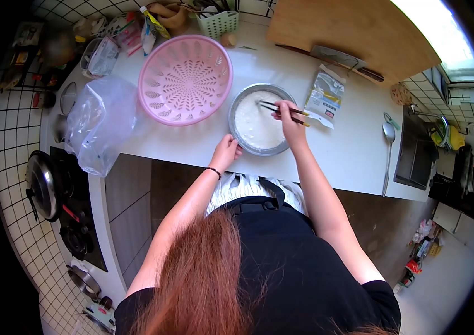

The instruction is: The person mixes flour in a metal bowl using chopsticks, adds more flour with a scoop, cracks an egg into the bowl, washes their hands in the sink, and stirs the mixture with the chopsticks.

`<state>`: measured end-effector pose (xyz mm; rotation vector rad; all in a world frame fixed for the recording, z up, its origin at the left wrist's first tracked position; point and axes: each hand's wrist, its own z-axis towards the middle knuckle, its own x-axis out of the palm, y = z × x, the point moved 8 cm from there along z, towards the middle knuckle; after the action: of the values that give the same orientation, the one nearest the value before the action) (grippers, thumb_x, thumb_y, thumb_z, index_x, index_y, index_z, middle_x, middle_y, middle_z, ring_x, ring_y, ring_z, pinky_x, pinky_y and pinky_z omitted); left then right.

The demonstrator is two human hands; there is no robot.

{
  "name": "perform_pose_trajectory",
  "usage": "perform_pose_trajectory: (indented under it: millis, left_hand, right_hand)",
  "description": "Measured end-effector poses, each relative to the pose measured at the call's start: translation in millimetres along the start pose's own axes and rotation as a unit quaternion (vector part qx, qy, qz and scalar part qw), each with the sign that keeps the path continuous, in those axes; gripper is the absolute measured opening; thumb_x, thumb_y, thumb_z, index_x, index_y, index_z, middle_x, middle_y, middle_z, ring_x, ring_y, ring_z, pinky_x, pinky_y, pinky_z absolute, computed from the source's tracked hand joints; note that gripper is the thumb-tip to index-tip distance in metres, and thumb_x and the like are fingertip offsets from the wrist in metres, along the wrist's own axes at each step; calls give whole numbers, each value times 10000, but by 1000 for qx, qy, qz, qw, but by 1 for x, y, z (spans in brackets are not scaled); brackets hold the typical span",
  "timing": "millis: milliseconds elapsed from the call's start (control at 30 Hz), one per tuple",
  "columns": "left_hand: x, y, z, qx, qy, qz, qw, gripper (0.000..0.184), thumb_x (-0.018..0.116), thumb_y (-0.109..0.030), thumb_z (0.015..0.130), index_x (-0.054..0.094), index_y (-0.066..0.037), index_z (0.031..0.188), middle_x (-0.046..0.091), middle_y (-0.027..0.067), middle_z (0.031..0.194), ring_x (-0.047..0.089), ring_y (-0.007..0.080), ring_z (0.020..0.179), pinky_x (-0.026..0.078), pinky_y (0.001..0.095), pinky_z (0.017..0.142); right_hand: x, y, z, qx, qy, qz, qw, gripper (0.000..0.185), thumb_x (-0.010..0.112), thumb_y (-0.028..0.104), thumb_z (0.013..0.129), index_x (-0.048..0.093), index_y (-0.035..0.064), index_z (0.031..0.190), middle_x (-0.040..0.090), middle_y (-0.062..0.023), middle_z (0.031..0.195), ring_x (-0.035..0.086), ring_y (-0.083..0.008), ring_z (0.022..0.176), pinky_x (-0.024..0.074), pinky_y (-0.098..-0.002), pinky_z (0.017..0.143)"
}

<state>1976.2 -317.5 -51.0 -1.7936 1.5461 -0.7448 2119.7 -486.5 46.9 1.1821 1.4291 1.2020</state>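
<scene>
Right hand [288, 118] grasping dark chopsticks with gold ends [292, 109], tips in white mixture [254, 124] inside round grey metal bowl [277, 146]. Bowl on white counter [340, 153], between hands, right of pink perforated plastic basket [185, 80]. Left hand [227, 151] curled at bowl's near-left rim; firmness of grip unclear.

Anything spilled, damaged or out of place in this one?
No spill or damage is evident around the bowl. Slightly untidy: the crumpled plastic bag lies loose near the stove, and the long spoon has its handle reaching the counter's front edge, where it might get knocked.
</scene>
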Motion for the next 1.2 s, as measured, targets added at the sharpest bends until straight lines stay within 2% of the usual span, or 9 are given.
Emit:
perform_pose_trajectory:
  millis: [167,367,533,667,800,933,1067,1167,1200]
  left_hand:
    - [-1,4,4,-6,11,18,1000,161,422,-172,948,469,-19,971,596,75,860,596,128,717,506,248,610]
    - [0,1,1,-7,16,19,1000,171,419,-185,949,470,-24,972,593,72,863,595,128,723,504,253,613]
    - [-1,0,0,-11,15,17,1000,170,418,-188,948,473,-29,977,592,66,870,594,128,727,502,252,615]
    - [0,1,0,-9,16,19,1000,167,418,-188,948,475,-35,980,592,63,869,593,127,723,502,253,610]
    - [-1,0,0,-15,6,7,1000,164,414,-170,943,475,-23,983,592,68,839,591,135,699,492,261,596]
    - [0,0,0,-18,3,13,1000,168,412,-163,941,476,-15,991,593,70,830,588,137,690,487,263,589]
    - [0,1,1,-20,4,8,1000,172,416,-167,940,476,-14,991,595,73,835,590,139,687,488,262,588]
    - [-1,2,2,-12,4,7,1000,173,420,-168,939,477,-13,988,599,77,842,595,142,689,489,263,586]
    - [-1,1,1,-9,4,8,1000,172,422,-168,938,478,-13,987,600,78,845,597,143,690,489,264,586]
  right_hand:
    - [19,-1,-11,91,85,11,992,254,471,194,939,611,-6,871,581,-50,676,601,-119,635,483,-227,576]
    - [13,18,-5,-70,-4,-4,998,264,468,196,936,615,2,833,569,-50,659,588,-121,580,470,-229,546]
    - [20,0,-11,98,92,22,991,271,455,194,941,600,-11,840,582,-59,680,594,-112,633,483,-237,573]
    - [14,24,-5,-44,11,-12,999,276,456,199,941,601,-13,839,588,-53,685,582,-120,611,472,-238,551]
    - [33,7,-16,101,131,9,986,267,459,203,941,604,-10,867,569,-47,677,579,-114,604,483,-237,581]
    - [25,18,-17,35,75,17,996,267,471,204,934,598,-11,840,563,-44,661,579,-109,583,469,-228,543]
    - [32,15,-30,84,164,-73,980,258,492,184,919,604,-15,800,562,-42,620,563,-96,546,451,-234,512]
    - [5,5,-26,134,114,-99,979,263,495,183,917,603,-20,790,561,-37,613,562,-97,535,449,-231,507]
    - [4,11,-26,95,101,-58,989,261,500,182,914,609,-21,791,565,-32,613,557,-95,532,445,-227,505]
